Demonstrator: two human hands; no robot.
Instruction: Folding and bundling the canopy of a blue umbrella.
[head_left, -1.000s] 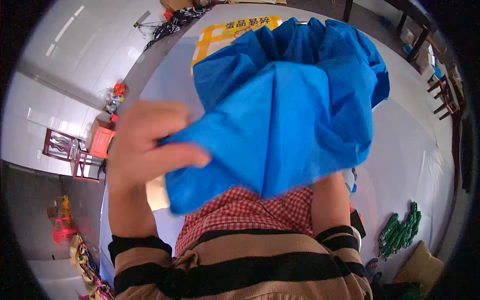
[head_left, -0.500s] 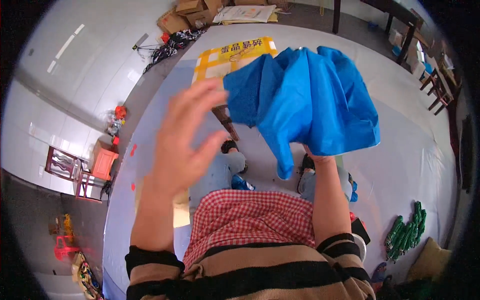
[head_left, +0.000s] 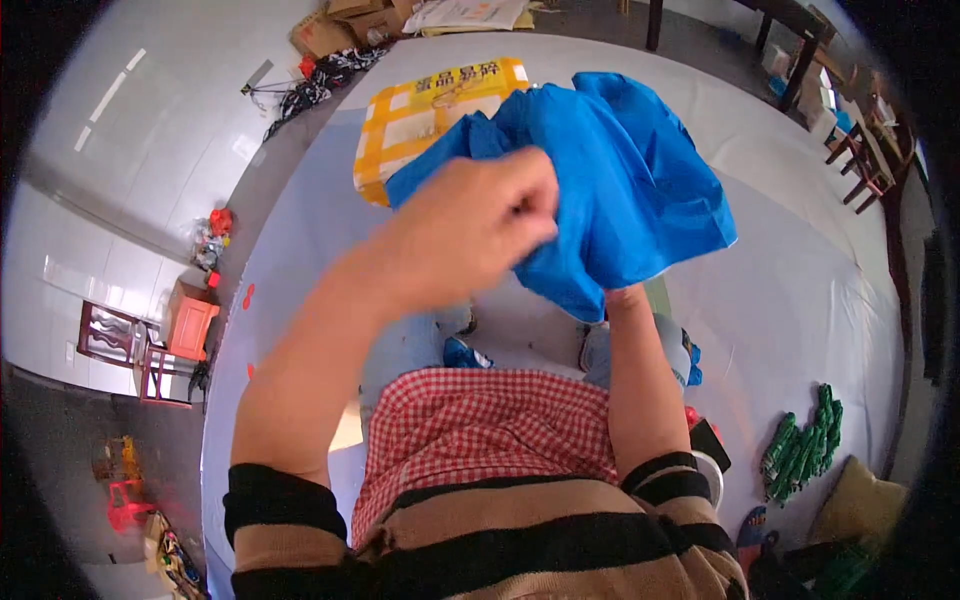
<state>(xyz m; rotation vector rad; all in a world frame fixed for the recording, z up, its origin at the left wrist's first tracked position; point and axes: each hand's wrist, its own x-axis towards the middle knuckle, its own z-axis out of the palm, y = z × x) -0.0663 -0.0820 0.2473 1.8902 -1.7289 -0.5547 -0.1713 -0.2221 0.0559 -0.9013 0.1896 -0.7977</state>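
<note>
A blue cloth piece (head_left: 630, 190), folded and gathered like a fabric bag or cover, hangs raised in front of me. My right hand (head_left: 628, 296) reaches up under it; only the wrist and heel of the hand show, and the cloth hides the fingers. Across the left part of the cloth comes my left hand (head_left: 480, 220), somewhat blurred, its fingers curled toward the thumb. Whether anything is pinched there I cannot make out. A red-and-white checked apron (head_left: 490, 425) covers my lap.
Beyond the cloth stands a white box with yellow tape (head_left: 400, 130). Green bundled cloth (head_left: 803, 445) lies at the right beside a tan cushion (head_left: 858, 505). Cardboard boxes (head_left: 335, 30) are piled at the back, a dark wooden chair (head_left: 862, 180) stands far right, and an orange cabinet (head_left: 190, 322) at the left.
My left hand has moved right, from beside the cloth to in front of it, and its spread fingers have curled. The cloth has shifted slightly left and up in view.
</note>
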